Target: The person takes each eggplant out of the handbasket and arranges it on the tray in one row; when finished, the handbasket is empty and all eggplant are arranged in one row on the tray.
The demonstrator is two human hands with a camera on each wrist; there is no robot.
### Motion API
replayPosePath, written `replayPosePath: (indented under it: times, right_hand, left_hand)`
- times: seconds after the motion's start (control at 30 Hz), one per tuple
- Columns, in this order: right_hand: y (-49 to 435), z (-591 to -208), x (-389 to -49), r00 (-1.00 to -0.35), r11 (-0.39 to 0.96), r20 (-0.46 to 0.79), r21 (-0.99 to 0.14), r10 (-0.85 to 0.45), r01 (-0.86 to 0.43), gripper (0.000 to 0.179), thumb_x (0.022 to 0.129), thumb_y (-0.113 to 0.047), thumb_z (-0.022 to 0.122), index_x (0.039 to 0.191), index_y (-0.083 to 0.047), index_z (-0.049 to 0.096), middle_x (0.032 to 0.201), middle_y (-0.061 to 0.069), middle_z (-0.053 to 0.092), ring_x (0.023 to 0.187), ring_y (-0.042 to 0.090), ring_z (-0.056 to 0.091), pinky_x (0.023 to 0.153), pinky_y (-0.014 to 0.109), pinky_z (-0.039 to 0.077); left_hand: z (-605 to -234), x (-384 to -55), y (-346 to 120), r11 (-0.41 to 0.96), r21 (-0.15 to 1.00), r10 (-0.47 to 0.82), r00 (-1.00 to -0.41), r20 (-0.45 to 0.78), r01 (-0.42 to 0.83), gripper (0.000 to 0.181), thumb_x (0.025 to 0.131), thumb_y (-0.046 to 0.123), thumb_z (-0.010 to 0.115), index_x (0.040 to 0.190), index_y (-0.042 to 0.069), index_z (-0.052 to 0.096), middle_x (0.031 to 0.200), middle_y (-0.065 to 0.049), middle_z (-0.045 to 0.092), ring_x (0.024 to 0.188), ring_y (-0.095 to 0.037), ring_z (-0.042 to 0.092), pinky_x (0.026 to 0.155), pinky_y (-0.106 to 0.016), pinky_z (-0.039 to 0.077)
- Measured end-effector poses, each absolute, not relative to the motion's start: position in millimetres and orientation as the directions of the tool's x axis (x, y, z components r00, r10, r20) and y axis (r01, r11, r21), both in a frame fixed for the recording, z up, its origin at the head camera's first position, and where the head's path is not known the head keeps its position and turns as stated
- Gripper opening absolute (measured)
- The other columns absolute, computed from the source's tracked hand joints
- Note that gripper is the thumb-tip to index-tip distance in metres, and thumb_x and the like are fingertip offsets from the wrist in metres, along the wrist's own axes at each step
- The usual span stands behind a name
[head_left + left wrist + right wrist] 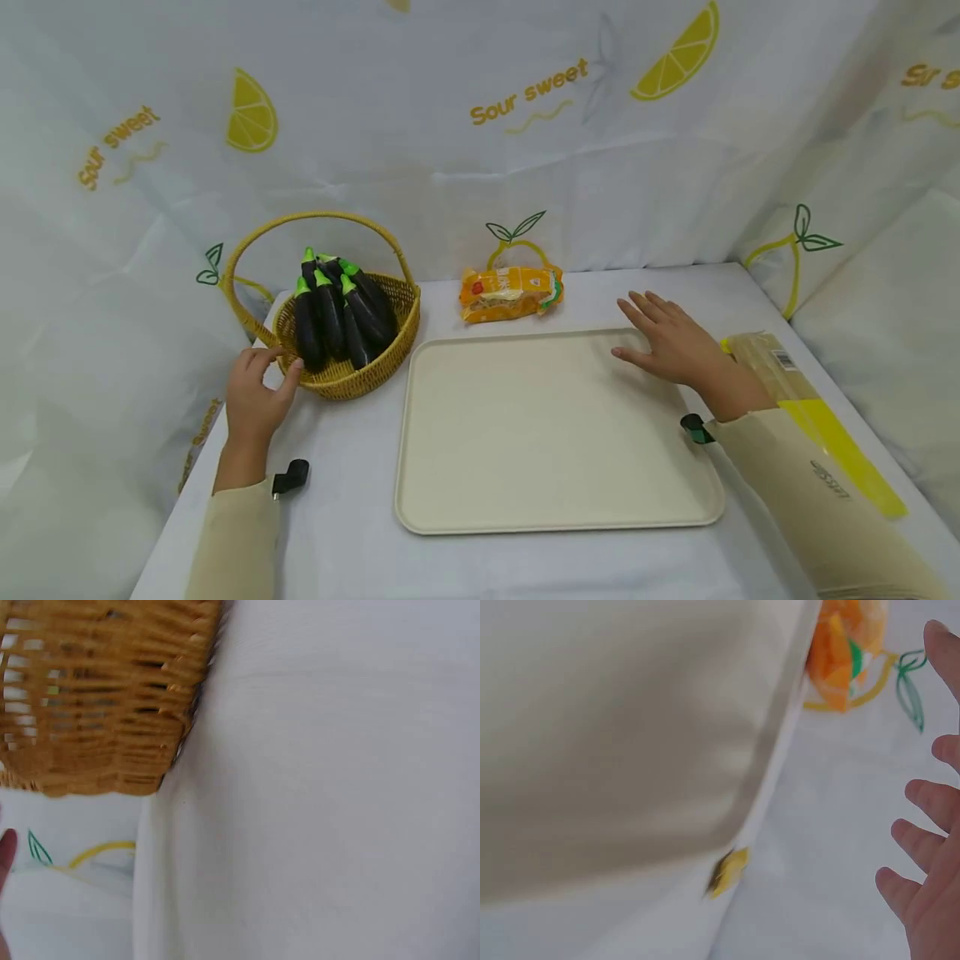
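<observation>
My left hand (257, 398) is at the near left side of a yellow wicker basket (352, 385). Its fingers and thumb are spread apart around a gap, with fingertips right by the rim. In the left wrist view the woven basket wall (112, 712) fills the upper left, and a bit of a finger (6, 855) shows at the left edge. Several dark eggplants (330, 317) with green caps lie in the basket. My right hand (671, 346) is over the far right corner of a beige tray (555, 433), its fingers spread and holding nothing.
An orange printed food package (512, 293) lies behind the tray, near the back cloth. At the right, partly behind my sleeve, is a long yellow and clear package (840, 454). White cloth with lemon prints (450, 125) rises around the table.
</observation>
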State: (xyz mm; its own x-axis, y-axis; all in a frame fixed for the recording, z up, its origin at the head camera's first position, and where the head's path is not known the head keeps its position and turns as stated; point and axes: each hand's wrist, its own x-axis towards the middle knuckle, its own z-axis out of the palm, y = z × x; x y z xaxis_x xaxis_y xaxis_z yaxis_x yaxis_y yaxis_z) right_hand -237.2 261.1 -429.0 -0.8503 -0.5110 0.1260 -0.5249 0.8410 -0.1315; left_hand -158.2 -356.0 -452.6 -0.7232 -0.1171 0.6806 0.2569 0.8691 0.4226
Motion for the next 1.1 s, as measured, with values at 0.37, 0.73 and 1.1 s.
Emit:
replayPosePath:
  times: [0.37,0.73,1.1]
  right_hand:
    - [186,-408,-253,-0.818,0.785,0.074,-0.244,-0.571,-0.570,0.083,0.093,-0.060,0.052,0.154,-0.011,0.025,0.156,0.017,0.024,0.141,0.038,0.023,0.108,0.055,0.024]
    - [74,-401,-264,-0.728,0.668,0.060,-0.351,-0.683,-0.656,0.071,0.094,-0.051,0.057,0.152,-0.016,0.033,0.152,0.008,0.036,0.138,0.029,0.033,0.108,0.049,0.029]
    - [-62,-381,-278,-0.670,0.565,0.108,-0.451,-0.734,-0.691,0.057,0.097,-0.036,0.059,0.147,-0.014,0.042,0.145,0.003,0.047,0.132,0.021,0.043,0.107,0.037,0.032]
  left_hand:
    - [-449,-196,-381,0.038,0.999,-0.365,-0.930,0.040,0.028,0.067,0.097,0.011,0.058,0.153,0.017,0.022,0.157,-0.011,0.024,0.138,-0.022,0.030,0.107,-0.029,0.030]
    - [-476,-186,-376,-0.356,0.911,-0.373,-0.925,0.066,0.208,0.021,0.097,-0.002,0.052,0.116,0.005,0.059,0.121,-0.005,0.053,0.101,-0.015,0.051,0.084,-0.023,0.045]
    - [-478,-173,-375,-0.268,0.957,-0.307,-0.951,0.020,0.107,0.052,0.096,-0.001,0.055,0.138,0.023,0.038,0.139,-0.002,0.045,0.119,-0.013,0.044,0.099,-0.023,0.035]
